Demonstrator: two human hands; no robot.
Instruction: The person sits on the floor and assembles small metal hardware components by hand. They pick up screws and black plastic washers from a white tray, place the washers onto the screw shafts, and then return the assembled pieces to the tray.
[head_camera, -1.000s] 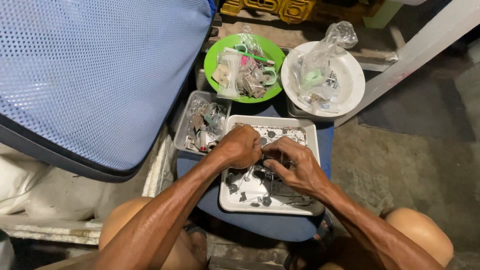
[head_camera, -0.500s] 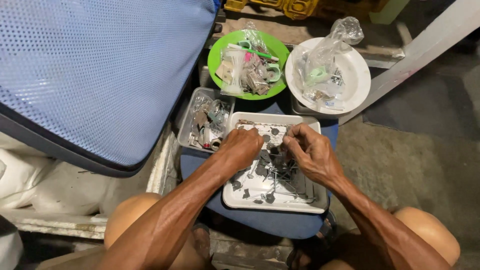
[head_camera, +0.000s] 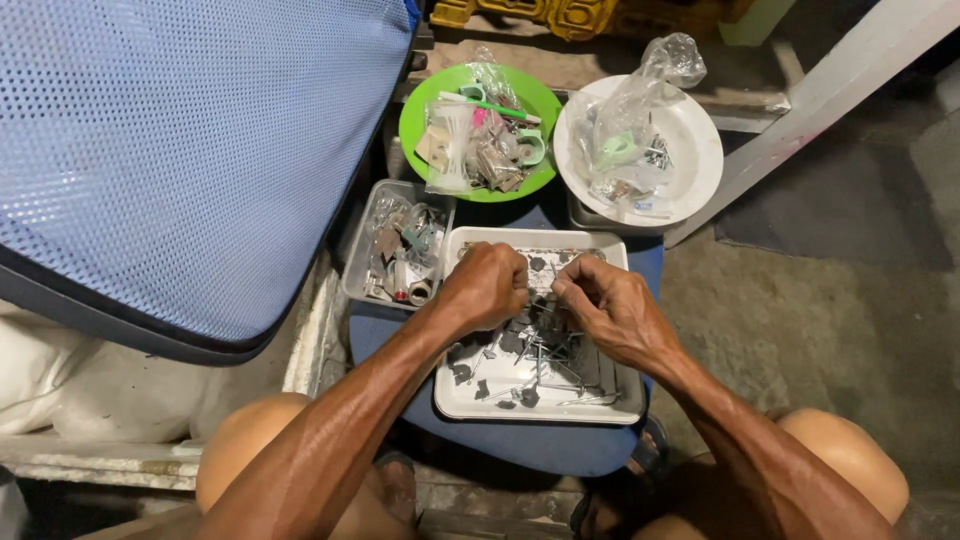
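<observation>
My left hand is curled tight, fingertips pinched on something small I can't make out. My right hand is pinched shut too, knuckles nearly touching the left. Both hover over the white tray of nails on the blue seat. Beyond: grey tray, green plate, white plate.

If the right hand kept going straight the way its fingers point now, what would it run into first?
The right hand points toward the left hand, just across a small gap over the white tray of nails, so probably the left fingers; depth is unclear.
</observation>
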